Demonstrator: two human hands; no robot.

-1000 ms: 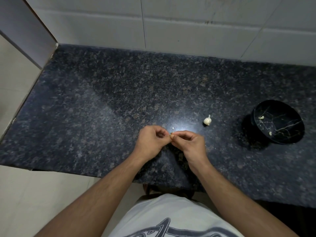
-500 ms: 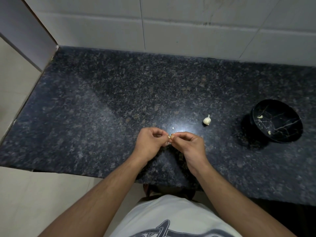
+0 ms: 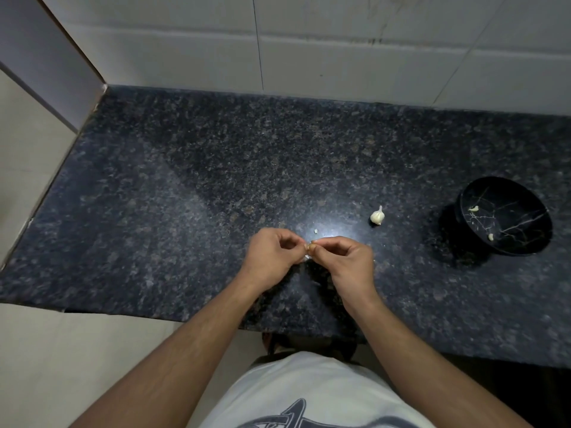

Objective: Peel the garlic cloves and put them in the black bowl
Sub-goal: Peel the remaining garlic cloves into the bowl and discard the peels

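From the head camera, looking down on the dark granite counter (image 3: 185,196), the person is standing close to its front edge and is holding both hands together just above the stone. The left hand (image 3: 272,257) and the right hand (image 3: 346,264) are meeting at the fingertips, and between them they are pinching one small garlic clove (image 3: 310,248). Only a pale bit of it is showing, so I cannot tell which way its long axis is lying. Both hands are curled narrowly around it, thumbs against forefingers, in what looks to me like the peeling step.

The black bowl (image 3: 506,193) is sitting well apart to the right, near the far right side of the counter, and two peeled cloves (image 3: 473,208) are lying inside it. The bowl is on the side of the right hand, so I judge this hand is the nearer one for carrying the clove over when the skin is off; the way goes to the right and a little away from the body.

Between hands and bowl, a garlic bulb piece (image 3: 377,216) is waiting on the stone, with its pointed tip turned away from the person. A tiny scrap of skin (image 3: 315,231) is lying just beyond the fingertips.
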